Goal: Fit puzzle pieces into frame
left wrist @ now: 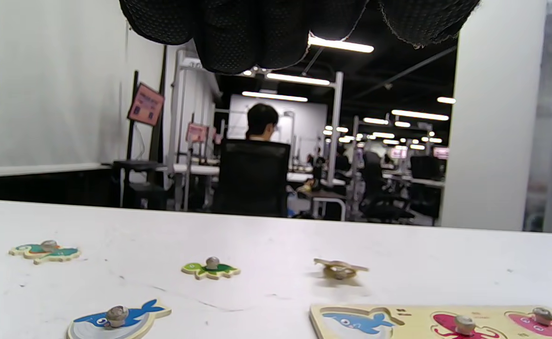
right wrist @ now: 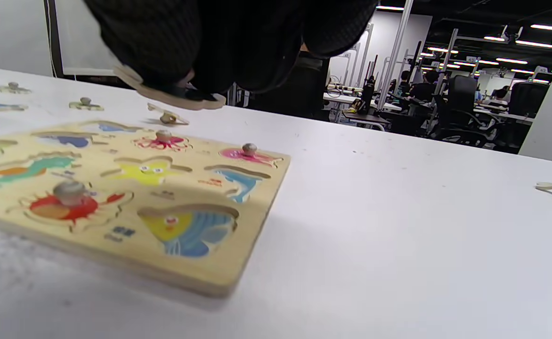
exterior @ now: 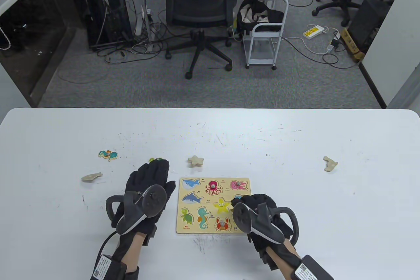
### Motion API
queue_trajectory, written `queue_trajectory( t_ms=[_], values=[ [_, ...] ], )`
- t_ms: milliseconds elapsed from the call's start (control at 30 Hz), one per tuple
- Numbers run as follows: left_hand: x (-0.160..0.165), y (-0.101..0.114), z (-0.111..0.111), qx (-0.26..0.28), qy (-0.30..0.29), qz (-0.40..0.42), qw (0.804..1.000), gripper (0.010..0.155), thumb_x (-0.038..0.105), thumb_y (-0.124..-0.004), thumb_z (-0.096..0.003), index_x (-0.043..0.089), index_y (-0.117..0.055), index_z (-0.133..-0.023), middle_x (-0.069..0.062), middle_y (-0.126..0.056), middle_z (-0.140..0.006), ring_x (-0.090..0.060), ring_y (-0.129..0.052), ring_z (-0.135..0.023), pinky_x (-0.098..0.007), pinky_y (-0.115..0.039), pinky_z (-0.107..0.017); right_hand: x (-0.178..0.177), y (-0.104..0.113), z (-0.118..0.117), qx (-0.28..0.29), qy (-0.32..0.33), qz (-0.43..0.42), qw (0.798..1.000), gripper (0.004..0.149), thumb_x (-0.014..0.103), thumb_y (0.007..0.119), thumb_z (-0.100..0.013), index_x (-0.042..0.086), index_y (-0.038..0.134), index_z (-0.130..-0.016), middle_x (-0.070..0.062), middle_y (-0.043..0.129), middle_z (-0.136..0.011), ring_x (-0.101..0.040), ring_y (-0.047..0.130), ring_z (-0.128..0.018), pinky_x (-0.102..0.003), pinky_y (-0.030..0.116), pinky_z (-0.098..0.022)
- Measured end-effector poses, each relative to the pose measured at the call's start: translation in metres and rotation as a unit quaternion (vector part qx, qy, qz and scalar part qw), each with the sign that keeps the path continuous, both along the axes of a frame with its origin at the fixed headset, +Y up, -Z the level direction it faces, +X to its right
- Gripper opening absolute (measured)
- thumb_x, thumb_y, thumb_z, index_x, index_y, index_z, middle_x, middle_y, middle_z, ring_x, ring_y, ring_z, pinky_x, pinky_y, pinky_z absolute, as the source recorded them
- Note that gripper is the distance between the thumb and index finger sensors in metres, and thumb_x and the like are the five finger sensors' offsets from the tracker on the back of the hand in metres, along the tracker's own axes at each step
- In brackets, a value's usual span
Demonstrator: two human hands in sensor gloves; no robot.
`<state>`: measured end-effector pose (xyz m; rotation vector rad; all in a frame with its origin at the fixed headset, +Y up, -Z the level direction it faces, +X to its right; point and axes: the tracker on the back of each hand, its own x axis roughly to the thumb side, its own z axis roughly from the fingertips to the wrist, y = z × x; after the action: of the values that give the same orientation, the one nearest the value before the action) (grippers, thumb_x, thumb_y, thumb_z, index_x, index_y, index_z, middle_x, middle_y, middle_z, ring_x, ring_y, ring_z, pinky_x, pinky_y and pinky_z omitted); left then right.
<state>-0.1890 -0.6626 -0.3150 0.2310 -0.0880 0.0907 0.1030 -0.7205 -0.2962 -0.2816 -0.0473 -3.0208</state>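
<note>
Roughly a third done: octopus, jellyfish and crab sit in the frame (exterior: 181, 227) at the table's six o'clock, the right hand (exterior: 262, 217) grips a piece (right wrist: 172, 96) above it, the left hand (exterior: 147, 191) lies flat, empty, and loose pieces wait from nine to three o'clock.

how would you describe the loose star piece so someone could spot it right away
Start at the wooden puzzle board lying near the front middle of the white table. Just beyond its far left corner lies the star piece, apart from the board. It is the only five-armed shape among the loose pieces, and it lies plain wood side up, unlike the painted pieces further left.
</note>
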Motion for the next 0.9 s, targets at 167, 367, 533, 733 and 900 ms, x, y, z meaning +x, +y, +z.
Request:
queue_trajectory(
  t_ms=[167,367,533,733,900],
  values=[
    [-0.001,0.000,0.000,0.001,0.001,0.001,1.000,0.069,0.061,-0.068,-0.0520,0.034,-0.054,-0.114,-0.001,-0.071,-0.119,-0.031,-0.074,-0.108,-0.054,-0.063,-0.080,0.005,-0.018,0.001,-0.022,-0.008,0.023,0.999,0.043,0.042,0.090,-0.038,0.042,0.081,-0.081,0.014,0.092,-0.083,-0.015,0.092,-0.079,-0.044,0.071,-0.069],
    [0.000,0.000,0.000,-0.001,-0.001,-0.001,1.000,0.069,0.061,-0.068,-0.0519,0.034,-0.054,-0.114,-0.001,-0.071,-0.119,-0.031,-0.074,-0.108,-0.054,-0.064,-0.080,0.000,-0.031,0.003,-0.028,-0.002,0.056,0.998,0.043,0.042,0.090,-0.038,0.043,0.081,-0.080,0.014,0.092,-0.083,-0.014,0.092,-0.079,-0.044,0.071,-0.069],
    [0.001,0.000,0.000,-0.004,-0.004,-0.001,1.000,0.069,0.061,-0.068,-0.0519,0.034,-0.054,-0.114,-0.001,-0.071,-0.119,-0.031,-0.074,-0.108,-0.054,-0.064,-0.080,-0.004,-0.040,0.001,-0.035,0.001,0.073,0.997,0.043,0.042,0.090,-0.038,0.043,0.081,-0.080,0.014,0.091,-0.083,-0.014,0.092,-0.079,-0.044,0.071,-0.069],
    [0.002,0.000,0.001,-0.008,-0.006,-0.003,1.000,0.069,0.061,-0.068,-0.0519,0.034,-0.054,-0.114,-0.001,-0.071,-0.119,-0.031,-0.074,-0.108,-0.054,-0.063,-0.080,-0.006,-0.044,0.000,-0.030,-0.002,0.084,0.996,0.043,0.043,0.090,-0.038,0.043,0.081,-0.081,0.015,0.091,-0.083,-0.014,0.092,-0.079,-0.044,0.071,-0.069],
    [0.004,0.000,0.001,-0.011,-0.007,-0.006,1.000,0.069,0.062,-0.067,-0.0520,0.034,-0.054,-0.114,-0.001,-0.071,-0.119,-0.031,-0.074,-0.108,-0.054,-0.064,-0.080,-0.008,-0.045,-0.001,-0.028,-0.004,0.088,0.996,0.043,0.043,0.089,-0.038,0.043,0.081,-0.081,0.015,0.091,-0.083,-0.014,0.092,-0.079,-0.044,0.071,-0.069]
  ],
)
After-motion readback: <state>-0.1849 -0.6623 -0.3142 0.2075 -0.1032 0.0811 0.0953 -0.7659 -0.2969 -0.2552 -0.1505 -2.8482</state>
